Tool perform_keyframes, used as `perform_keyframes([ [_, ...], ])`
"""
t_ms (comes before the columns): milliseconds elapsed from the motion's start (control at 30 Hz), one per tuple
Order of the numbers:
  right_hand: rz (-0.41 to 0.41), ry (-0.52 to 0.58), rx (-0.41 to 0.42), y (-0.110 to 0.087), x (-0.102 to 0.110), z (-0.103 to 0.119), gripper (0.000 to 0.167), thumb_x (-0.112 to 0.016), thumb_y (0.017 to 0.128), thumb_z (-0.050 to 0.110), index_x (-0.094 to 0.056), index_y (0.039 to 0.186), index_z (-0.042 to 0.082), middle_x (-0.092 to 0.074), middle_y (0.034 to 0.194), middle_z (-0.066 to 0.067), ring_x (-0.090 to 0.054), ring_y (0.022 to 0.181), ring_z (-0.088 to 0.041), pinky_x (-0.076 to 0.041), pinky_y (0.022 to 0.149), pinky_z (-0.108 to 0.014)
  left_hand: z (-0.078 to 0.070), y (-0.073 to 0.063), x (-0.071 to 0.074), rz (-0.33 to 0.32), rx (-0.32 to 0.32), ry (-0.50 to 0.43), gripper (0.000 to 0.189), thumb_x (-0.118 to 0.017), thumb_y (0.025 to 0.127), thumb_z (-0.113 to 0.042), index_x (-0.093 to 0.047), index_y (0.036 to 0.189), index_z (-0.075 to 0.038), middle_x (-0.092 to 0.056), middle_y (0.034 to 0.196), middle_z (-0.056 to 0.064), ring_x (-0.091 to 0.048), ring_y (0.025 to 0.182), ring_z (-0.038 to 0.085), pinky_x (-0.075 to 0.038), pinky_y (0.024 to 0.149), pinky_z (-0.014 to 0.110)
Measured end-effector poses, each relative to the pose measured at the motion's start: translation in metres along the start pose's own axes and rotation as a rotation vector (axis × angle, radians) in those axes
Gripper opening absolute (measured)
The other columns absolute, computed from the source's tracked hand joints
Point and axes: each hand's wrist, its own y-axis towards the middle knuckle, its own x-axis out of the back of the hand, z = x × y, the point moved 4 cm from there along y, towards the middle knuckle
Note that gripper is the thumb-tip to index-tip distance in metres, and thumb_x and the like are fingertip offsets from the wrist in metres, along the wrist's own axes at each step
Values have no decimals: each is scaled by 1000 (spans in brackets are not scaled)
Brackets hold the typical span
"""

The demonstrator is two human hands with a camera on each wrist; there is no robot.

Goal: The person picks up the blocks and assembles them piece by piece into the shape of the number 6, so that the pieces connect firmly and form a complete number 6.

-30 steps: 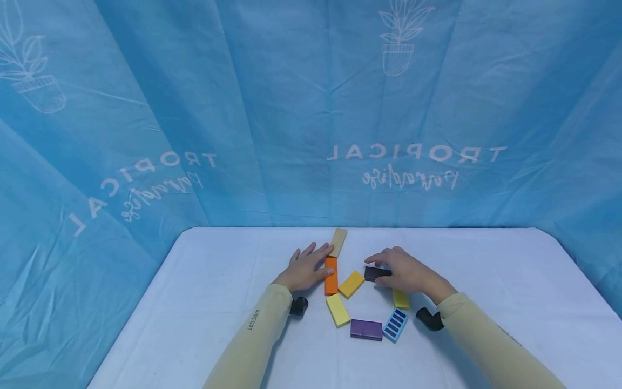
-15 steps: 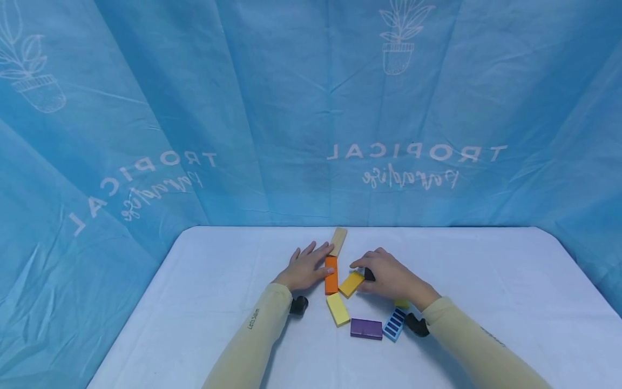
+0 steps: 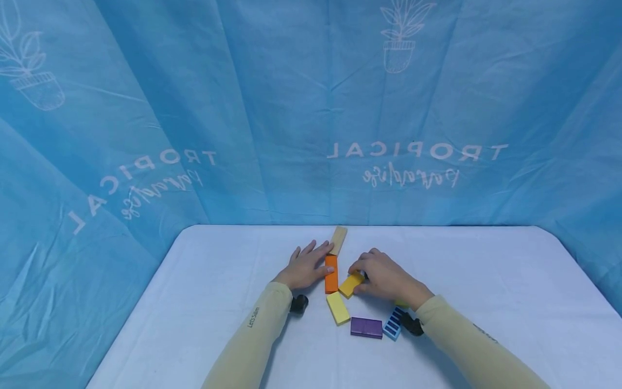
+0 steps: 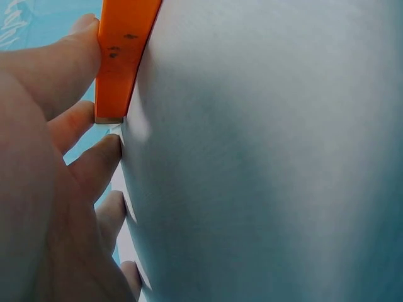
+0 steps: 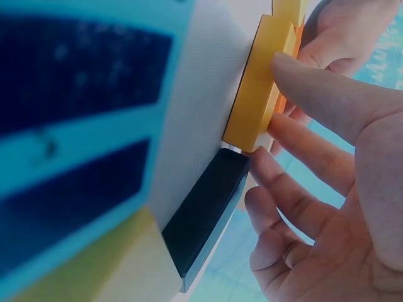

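Observation:
In the head view several small blocks lie in a rough ring on the white table. My left hand [image 3: 302, 269] rests at the left side with fingers spread, its thumb touching the orange block [image 3: 331, 285] and its fingertips by the natural wood block [image 3: 339, 240]. Across from it, my right hand [image 3: 387, 276] pinches the golden yellow block [image 3: 350, 287] between thumb and index finger. That block stands close to the orange one. In the right wrist view a black block [image 5: 204, 211] sits end to end with the golden one, below the middle fingers; the hand mostly hides it in the head view.
Nearer me lie a pale yellow block [image 3: 338, 308], a purple block [image 3: 366, 327] and a light blue block [image 3: 391, 324] with dark stripes. A yellow-green block [image 3: 400, 303] is mostly behind the right wrist. A blue printed curtain [image 3: 272, 135] hangs behind the table [image 3: 194, 324].
My right hand has moved left from the black block to the golden yellow block, and its thumb and index finger now close on that one. The left hand stays still.

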Motion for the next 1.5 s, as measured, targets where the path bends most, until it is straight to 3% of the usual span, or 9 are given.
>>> perform_keyframes([
  [367, -5, 0, 22, 0, -1, -1, 34, -85, 82, 30, -77, 111, 16, -68, 107, 2, -50, 99, -20, -48, 89, -37, 0, -1, 0, -3, -4, -15, 66, -54, 102, -49, -31, 160, -27, -26, 165, -5, -11, 155, 26, -1, 122, 56],
  [733, -21, 45, -30, -5, 11, -12, 43, -84, 83, 32, -73, 121, 17, -67, 120, -2, -52, 111, -22, -48, 100, -42, 0, -1, 0, -4, -12, -18, 65, -54, 102, -47, -31, 160, -27, -27, 165, -5, -11, 155, 26, -1, 122, 56],
  [867, -28, 44, -69, -8, 15, -21, 45, -83, 84, 31, -71, 125, 17, -66, 123, -5, -52, 111, -23, -50, 99, -44, 1, 0, -1, -5, -14, -18, 66, -54, 102, -47, -31, 160, -27, -27, 165, -5, -11, 155, 26, -1, 122, 55],
  [1200, -2, 7, -127, -15, 13, -35, 45, -82, 85, 23, -69, 127, 10, -65, 119, -11, -52, 105, -26, -52, 94, -45, 2, 0, -1, -7, -20, -19, 66, -55, 102, -46, -31, 160, -27, -27, 165, -5, -11, 154, 26, -1, 123, 55],
  [1500, -7, 19, -135, -17, 13, -36, 37, -79, 88, 16, -71, 124, 11, -66, 113, -9, -53, 104, -25, -52, 95, -45, 1, 0, -1, -4, -10, -20, 66, -55, 102, -46, -30, 160, -27, -26, 165, -5, -11, 155, 25, -1, 122, 55],
])
